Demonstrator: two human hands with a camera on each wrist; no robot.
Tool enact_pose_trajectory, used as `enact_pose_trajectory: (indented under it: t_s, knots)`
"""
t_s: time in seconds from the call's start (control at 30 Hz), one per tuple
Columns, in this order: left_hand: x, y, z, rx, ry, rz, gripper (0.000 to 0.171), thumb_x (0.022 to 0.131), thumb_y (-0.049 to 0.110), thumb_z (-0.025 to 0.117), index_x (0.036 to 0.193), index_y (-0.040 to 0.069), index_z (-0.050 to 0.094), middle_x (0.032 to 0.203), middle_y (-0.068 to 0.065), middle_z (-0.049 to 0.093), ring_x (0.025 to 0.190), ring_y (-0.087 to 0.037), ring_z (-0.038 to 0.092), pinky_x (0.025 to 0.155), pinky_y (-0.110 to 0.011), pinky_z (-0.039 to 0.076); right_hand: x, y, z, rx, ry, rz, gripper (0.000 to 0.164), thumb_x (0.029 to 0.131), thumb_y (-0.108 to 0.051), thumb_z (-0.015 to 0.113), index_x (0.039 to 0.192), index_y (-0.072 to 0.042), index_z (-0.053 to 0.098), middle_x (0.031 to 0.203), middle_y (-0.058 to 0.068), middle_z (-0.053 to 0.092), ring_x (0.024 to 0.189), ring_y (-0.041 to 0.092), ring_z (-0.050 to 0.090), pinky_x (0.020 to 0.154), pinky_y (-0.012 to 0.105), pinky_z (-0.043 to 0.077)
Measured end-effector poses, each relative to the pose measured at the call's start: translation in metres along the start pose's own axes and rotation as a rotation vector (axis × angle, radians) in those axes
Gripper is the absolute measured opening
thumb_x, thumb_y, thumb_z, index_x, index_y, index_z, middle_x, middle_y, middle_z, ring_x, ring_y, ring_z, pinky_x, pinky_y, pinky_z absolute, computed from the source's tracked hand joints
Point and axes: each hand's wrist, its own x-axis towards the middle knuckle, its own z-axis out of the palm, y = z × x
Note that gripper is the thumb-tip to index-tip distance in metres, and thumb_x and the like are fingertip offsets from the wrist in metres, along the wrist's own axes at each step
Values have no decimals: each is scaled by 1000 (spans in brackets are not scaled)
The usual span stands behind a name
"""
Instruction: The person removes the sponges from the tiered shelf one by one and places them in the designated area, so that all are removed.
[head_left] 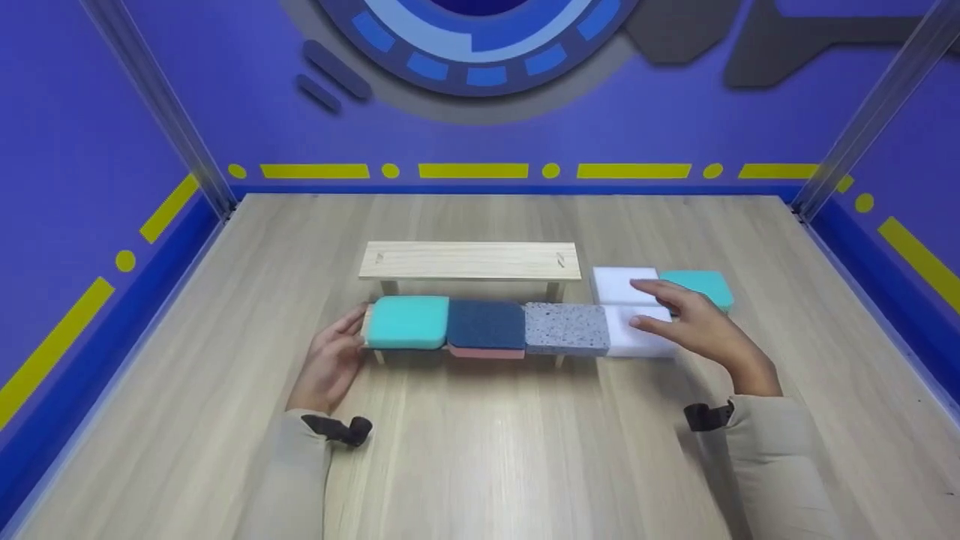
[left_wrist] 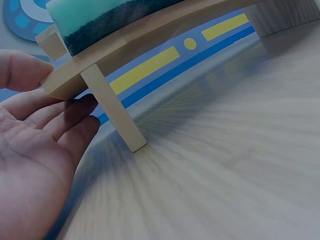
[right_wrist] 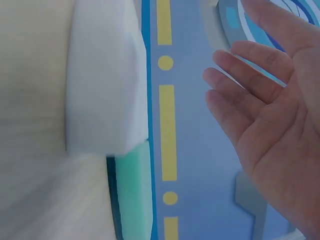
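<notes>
My left hand (head_left: 330, 364) grips the left end of a small wooden bench (left_wrist: 115, 52), thumb on top and fingers underneath. On the bench, a teal sponge (head_left: 409, 322) sits beside that hand, followed by a navy-and-pink sponge (head_left: 486, 326) and a grey speckled sponge (head_left: 566, 328). A white sponge (head_left: 637, 343) continues the row at the right. Over the white sponges hovers my right hand (head_left: 697, 326), fingers loosely extended and thumb apart. In the right wrist view its palm (right_wrist: 280, 145) holds nothing, and a white block (right_wrist: 102, 80) shows to its left.
Behind the loaded bench stands a second wooden bench (head_left: 470, 261) with a bare top. Another white sponge (head_left: 615, 281) and a teal sponge (head_left: 709, 289) lie at the right. Blue-purple panels (head_left: 247, 135) enclose the wooden table (head_left: 480, 457) at the back and sides.
</notes>
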Motion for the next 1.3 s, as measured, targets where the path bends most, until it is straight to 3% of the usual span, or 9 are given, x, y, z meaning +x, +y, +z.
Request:
enact_pose_trajectory:
  t_s: [0.17, 0.53, 0.87, 1.13, 1.3]
  knots:
    - [0, 0, 0, 14, 1, 3, 66, 84, -17, 34, 148, -11, 18, 156, -25, 19, 128, -11, 45, 99, -19, 43, 4, -9, 6, -3, -19, -13, 63, 87, -30, 70, 139, -3, 49, 144, 20, 47, 134, 40, 42, 110, 54, 33]
    - [0, 0, -1, -9, -15, 5, 66, 84, -16, 35, 148, -10, 20, 156, -23, 22, 124, -8, 50, 100, -19, 43, 13, -21, 20, -16, -86, -72, 73, 82, -34, 75, 142, -6, 46, 146, 16, 46, 137, 37, 39, 109, 55, 34]
    - [0, -1, -2, -4, -30, 8, 66, 85, -16, 34, 148, -10, 17, 157, -23, 19, 146, -29, 20, 100, -19, 43, 19, -27, 34, -25, -137, -115, 80, 76, -33, 80, 141, -2, 46, 146, 18, 46, 137, 37, 38, 110, 53, 34]
    - [0, -1, -2, -11, -25, -6, 65, 86, -16, 34, 149, -9, 16, 158, -22, 18, 147, -29, 19, 104, -20, 40, 23, -30, 41, -77, -134, -125, 80, 74, -37, 81, 140, -7, 49, 144, 19, 47, 136, 40, 38, 109, 55, 33]
    - [0, 0, -2, -11, -23, -9, 65, 86, -16, 33, 149, -10, 16, 158, -23, 18, 147, -29, 18, 100, -18, 42, 23, -33, 44, -85, -147, -93, 81, 73, -39, 81, 141, -10, 48, 146, 17, 46, 137, 38, 38, 109, 55, 35]
